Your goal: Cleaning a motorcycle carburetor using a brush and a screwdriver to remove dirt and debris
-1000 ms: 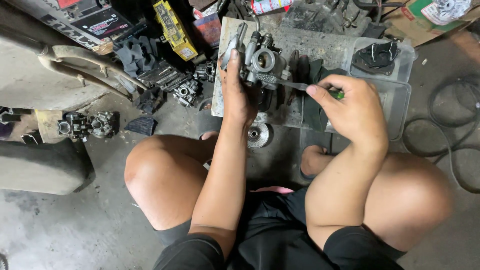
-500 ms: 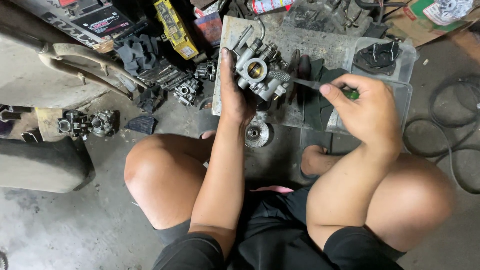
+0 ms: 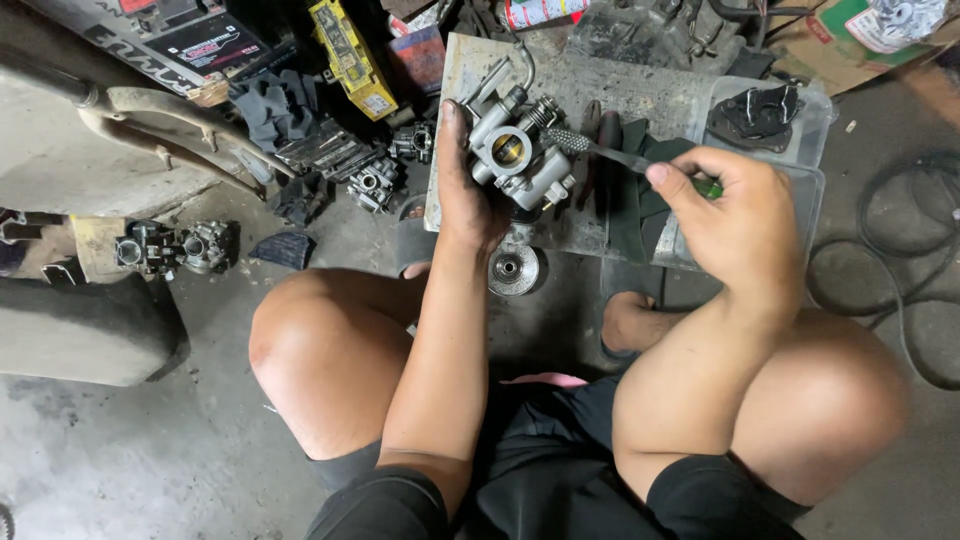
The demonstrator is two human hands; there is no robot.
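Note:
My left hand (image 3: 462, 190) grips a grey metal carburettor (image 3: 515, 152) and holds it up over a worn metal plate (image 3: 600, 95), its round brass-coloured bore facing me. My right hand (image 3: 735, 215) holds a small green-handled brush (image 3: 600, 150). The brush's bristle head touches the carburettor's right side. I squat on the concrete floor with both knees apart.
Clear plastic trays (image 3: 800, 170) with a black part lie right of the plate. A round metal piece (image 3: 513, 268) sits on the floor by my left wrist. More carburettors (image 3: 170, 245), black parts, a yellow box (image 3: 350, 55) and rubber hoses (image 3: 900, 290) lie around.
My left hand turned the carburettor so its bore now faces up. My right hand shifted right and brought the brush head against the carburettor's side.

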